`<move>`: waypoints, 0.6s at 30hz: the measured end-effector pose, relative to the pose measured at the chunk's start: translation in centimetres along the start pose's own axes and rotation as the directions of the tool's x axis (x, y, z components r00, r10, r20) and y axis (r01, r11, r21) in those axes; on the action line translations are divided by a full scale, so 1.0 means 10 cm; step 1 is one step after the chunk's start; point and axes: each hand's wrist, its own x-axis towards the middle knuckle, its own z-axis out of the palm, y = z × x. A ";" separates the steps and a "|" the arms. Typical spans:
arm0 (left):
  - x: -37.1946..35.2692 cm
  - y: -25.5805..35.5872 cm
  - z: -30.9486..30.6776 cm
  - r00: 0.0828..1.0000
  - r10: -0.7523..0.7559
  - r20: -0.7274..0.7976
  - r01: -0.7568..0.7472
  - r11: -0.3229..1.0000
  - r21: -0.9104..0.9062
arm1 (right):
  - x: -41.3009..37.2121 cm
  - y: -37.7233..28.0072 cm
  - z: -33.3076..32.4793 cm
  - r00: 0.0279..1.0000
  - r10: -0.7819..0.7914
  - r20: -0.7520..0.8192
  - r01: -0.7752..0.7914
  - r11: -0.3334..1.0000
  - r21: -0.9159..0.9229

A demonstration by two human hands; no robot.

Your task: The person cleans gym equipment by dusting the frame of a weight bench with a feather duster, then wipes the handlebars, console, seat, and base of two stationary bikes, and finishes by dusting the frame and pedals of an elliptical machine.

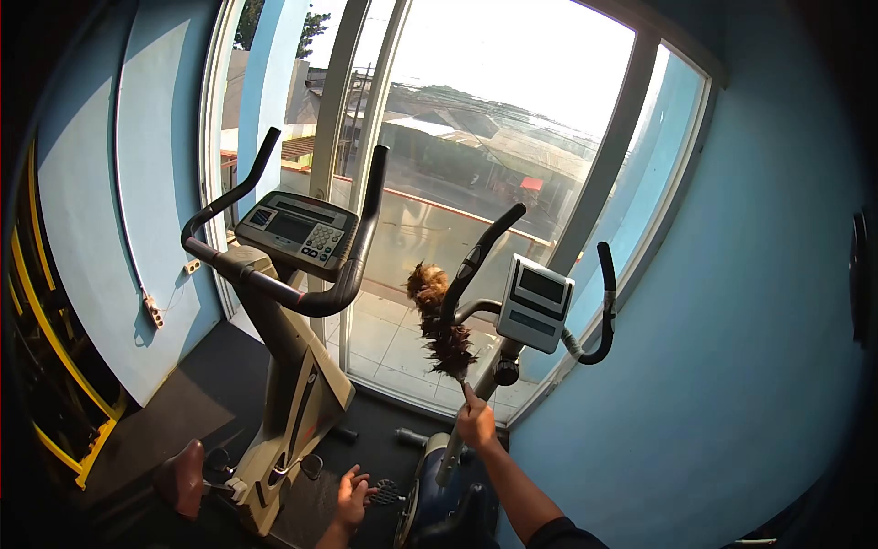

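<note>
My right hand [476, 423] is closed round the handle of a brown feather duster [449, 350], which points up and away from me. Its feathers overlap the left handlebar [474, 261] of the right-hand exercise bike in this view. That bike's grey console [535, 302] stands just to the right of the duster. Lower down, my left hand [352, 499] is held with loosely bent fingers apart and nothing in them. Close beside those fingers is a dark pedal [387, 492] of the same bike.
Another exercise bike [306, 393] with a button console [297, 233] and a brown saddle [181, 478] stands at left. Behind both bikes is a tall framed window [512, 110]. A blue wall [732, 320] closes off the right; a yellow rack [55, 320] and wall sockets [153, 311] are at left.
</note>
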 end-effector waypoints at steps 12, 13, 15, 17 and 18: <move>-0.17 0.03 -0.23 0.999 -0.032 -0.013 0.031 0.999 -0.012 | 0.71 -0.51 -0.94 0.950 -0.168 -0.262 0.152 0.985 -0.080; -0.17 0.04 -0.19 0.999 -0.032 -0.003 0.032 0.999 -0.009 | 0.82 -0.50 -1.07 0.960 -0.147 -0.238 0.139 0.989 -0.051; -0.18 0.07 -0.10 0.996 -0.089 -0.004 0.089 0.995 0.046 | 1.02 -0.43 -1.28 0.933 -0.240 -0.269 0.216 0.969 -0.117; -0.13 -0.02 -0.06 0.996 -0.085 0.030 0.083 0.995 0.049 | 1.12 -0.50 -1.45 0.900 -0.260 -0.349 0.200 0.960 -0.198; -0.12 -0.07 -0.07 0.995 -0.082 0.055 0.080 0.995 0.052 | 1.13 -0.59 -1.55 0.943 -0.065 -0.325 0.020 0.990 -0.138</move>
